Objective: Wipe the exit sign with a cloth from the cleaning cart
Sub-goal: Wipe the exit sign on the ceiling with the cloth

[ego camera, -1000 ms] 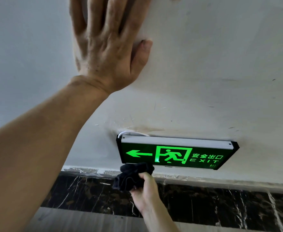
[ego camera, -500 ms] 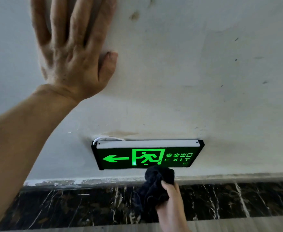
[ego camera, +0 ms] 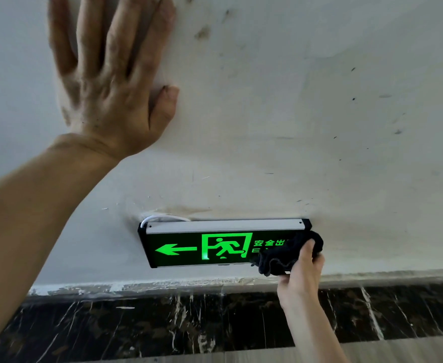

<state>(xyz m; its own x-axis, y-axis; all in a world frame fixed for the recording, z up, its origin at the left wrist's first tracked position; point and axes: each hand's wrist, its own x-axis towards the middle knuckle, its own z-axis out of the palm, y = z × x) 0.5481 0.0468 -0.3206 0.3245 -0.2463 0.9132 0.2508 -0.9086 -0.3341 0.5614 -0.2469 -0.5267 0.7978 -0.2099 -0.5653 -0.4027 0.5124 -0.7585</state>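
A lit green exit sign with a black frame and a silver top strip is fixed low on the white wall. A bunched dark cloth presses against the sign's right end and hides part of the lettering. My right hand grips that cloth from below. My left hand lies flat on the wall above and to the left of the sign, fingers spread, holding nothing.
The white wall carries smudges and small dark marks. A black marble skirting with white veins runs below the sign. A white cable loops out behind the sign's top left corner. Pale floor shows at the bottom right.
My right hand has carried the cloth from under the sign's left half rightward and up onto its right end. The left hand stays flat on the wall.
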